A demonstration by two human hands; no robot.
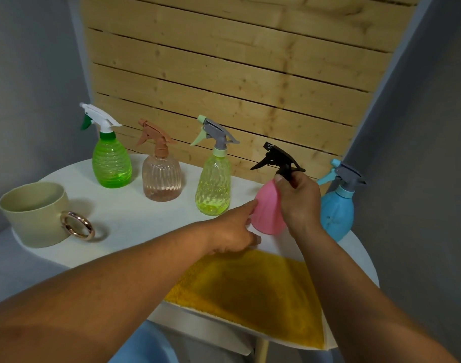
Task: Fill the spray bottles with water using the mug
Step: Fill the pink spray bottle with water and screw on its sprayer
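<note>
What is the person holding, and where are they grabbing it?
The right hand grips the pink spray bottle at its black sprayer neck. The left hand only touches the bottle's side with a fingertip.

Both forearms are bare to the hands, with light blue clothing (143, 347) below.

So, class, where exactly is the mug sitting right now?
In the head view, the mug stands at the far left edge of the white table, nearer the camera than the green spray bottle, its ring handle facing right.
</note>
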